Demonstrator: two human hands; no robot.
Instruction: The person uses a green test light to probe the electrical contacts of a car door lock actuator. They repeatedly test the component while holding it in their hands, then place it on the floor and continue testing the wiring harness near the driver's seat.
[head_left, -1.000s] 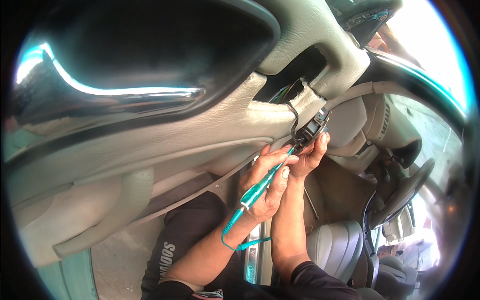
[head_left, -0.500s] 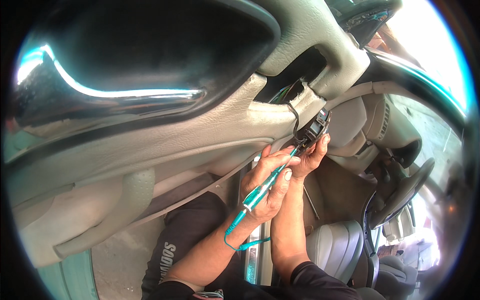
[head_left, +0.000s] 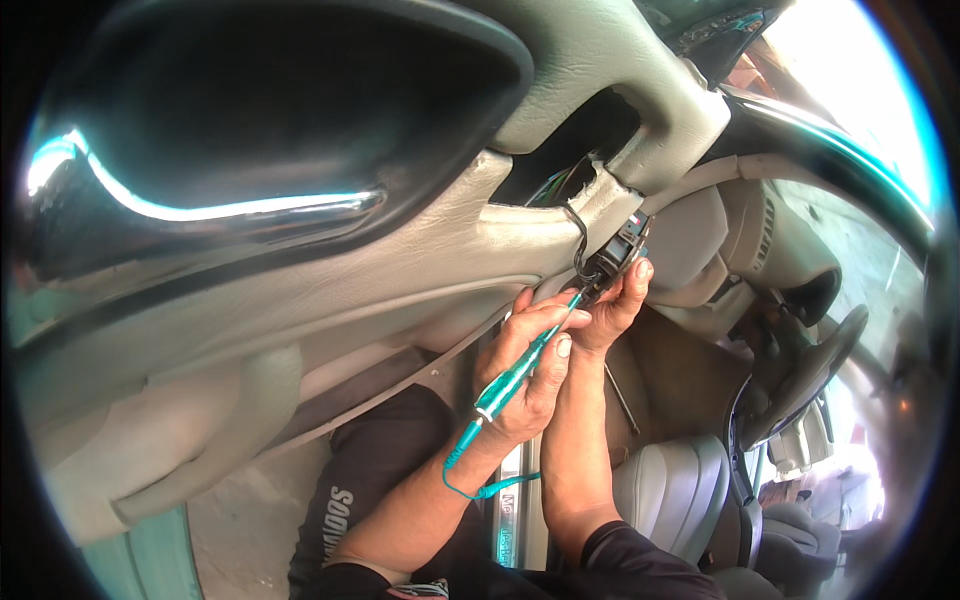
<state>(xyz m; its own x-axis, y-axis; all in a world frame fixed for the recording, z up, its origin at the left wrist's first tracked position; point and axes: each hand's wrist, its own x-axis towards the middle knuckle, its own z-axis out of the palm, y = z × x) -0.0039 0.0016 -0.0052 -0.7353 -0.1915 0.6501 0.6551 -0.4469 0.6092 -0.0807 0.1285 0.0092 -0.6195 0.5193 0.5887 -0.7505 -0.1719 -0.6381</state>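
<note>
Bold, pale capital letters are running along the dark trouser leg, their lower end meeting the left forearm. A line of lettering is stretching along the metallic door sill strip. Tiny pale and red marks are showing on the black switch unit, too small to read.

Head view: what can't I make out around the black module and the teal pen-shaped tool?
All in the head view:
Tip of the teal pen-shaped tool: too small and dark to tell whether it touches the black module.
Underside of the module: hidden by its own body and the right hand.
Inner run of the coloured wires: lost in the door opening's shadow.
Far end of the teal cord: lost at the right forearm.
</note>
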